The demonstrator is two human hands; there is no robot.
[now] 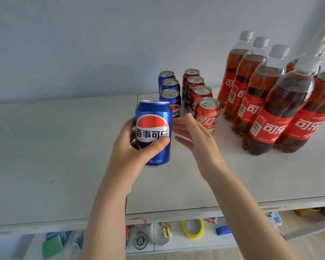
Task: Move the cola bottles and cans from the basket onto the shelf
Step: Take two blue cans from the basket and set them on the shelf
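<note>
My left hand (133, 149) grips a blue cola can (154, 128), upright and lifted above the white shelf (64, 147). My right hand (193, 134) hovers just right of the can with straight fingers and holds nothing. Behind the held can, three blue cans (170, 92) stand in a row going back. Beside them runs a row of several red cans (206, 111). Several cola bottles (266, 113) with red labels and white caps stand in rows at the right. The basket is out of view.
A pale wall rises behind the shelf. A lower shelf (176, 244) holds a yellow tape roll (193, 228), a round tin of clips (162, 233), a blue item (223, 230) and green pads (52, 246). Bare shelf surface stretches to the left.
</note>
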